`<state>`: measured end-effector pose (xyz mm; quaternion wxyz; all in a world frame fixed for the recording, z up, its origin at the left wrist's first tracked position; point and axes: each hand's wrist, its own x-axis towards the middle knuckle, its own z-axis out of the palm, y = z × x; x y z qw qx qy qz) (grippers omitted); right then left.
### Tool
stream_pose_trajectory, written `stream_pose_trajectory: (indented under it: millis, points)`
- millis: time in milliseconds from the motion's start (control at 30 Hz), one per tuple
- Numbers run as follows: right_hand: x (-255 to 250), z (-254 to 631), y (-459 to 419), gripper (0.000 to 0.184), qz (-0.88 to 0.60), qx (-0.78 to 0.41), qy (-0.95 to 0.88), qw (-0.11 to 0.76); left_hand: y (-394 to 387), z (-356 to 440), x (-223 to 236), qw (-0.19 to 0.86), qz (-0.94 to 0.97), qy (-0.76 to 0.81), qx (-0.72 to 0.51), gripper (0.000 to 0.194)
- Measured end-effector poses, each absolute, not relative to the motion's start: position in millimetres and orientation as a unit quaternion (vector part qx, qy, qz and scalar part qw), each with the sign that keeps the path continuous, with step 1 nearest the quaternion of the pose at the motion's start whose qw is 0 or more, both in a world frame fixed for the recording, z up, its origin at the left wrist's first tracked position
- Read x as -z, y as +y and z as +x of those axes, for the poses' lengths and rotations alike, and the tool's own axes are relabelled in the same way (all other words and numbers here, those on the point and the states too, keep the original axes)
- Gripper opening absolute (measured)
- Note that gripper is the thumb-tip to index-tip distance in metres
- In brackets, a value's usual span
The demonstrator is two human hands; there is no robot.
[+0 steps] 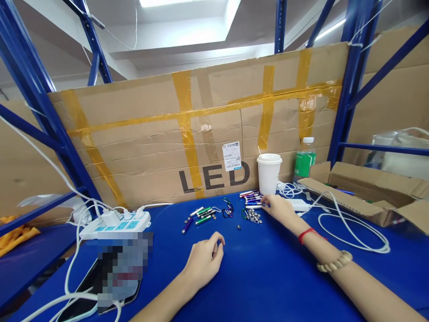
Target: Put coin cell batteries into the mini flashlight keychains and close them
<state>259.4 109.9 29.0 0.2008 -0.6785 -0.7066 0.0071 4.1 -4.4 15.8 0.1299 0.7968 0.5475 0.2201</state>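
My right hand (279, 209) is at the back right of the blue table, its fingertips closed on the end of a silver penlight (254, 207) at the edge of a pile. More small metal penlights (252, 197), red, blue and purple, lie in that pile. Just in front are several small silver parts (254, 216). My left hand (205, 260) rests on the table with curled fingers, and nothing shows in them. Beyond it lie green penlights (203, 220), a purple penlight (187, 225) and coloured carabiner clips (228, 208). A small dark round piece (238, 227) sits between my hands.
A white lidded cup (269, 174) and a green-labelled bottle (304, 159) stand at the back. To the right are an open cardboard box (358, 190) and a white cable (355, 241). A power strip (115, 226) and phone (117, 273) lie left. Cardboard (150, 152) walls the back.
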Motion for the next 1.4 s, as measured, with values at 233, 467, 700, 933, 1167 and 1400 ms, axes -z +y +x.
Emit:
stream_pose_trajectory:
  millis: [233, 467, 700, 933, 1167, 1400]
  points:
    - [-36.9, 237.4, 98.0, 0.018, -0.591, 0.001, -0.771, 0.235, -6.5, 3.1, -13.0, 0.125, 0.806, 0.521, -0.251, 0.017]
    - [-28.7, 190.0, 60.8, 0.017, -0.386, -0.034, -0.897, 0.214, -6.7, 3.5, -9.2, 0.112, 0.819, 0.503, -0.254, 0.017]
    - [-20.8, 182.3, 57.1, 0.058, -0.407, -0.066, -0.892, 0.187, -4.2, 3.8, -8.0, 0.103, 0.824, 0.500, -0.244, 0.017]
    - [-17.0, 192.2, 69.7, 0.059, -0.435, -0.084, -0.877, 0.188, -5.8, 4.8, -10.3, 0.100, 0.826, 0.504, -0.230, 0.017]
    - [-14.8, 188.4, 63.5, 0.046, -0.399, -0.127, -0.884, 0.208, -6.4, 6.0, -11.7, 0.083, 0.807, 0.537, -0.232, 0.019]
    - [-14.5, 186.1, 59.9, 0.032, -0.348, -0.121, -0.896, 0.247, 1.5, -1.6, -2.6, 0.085, 0.760, 0.577, -0.285, 0.029]
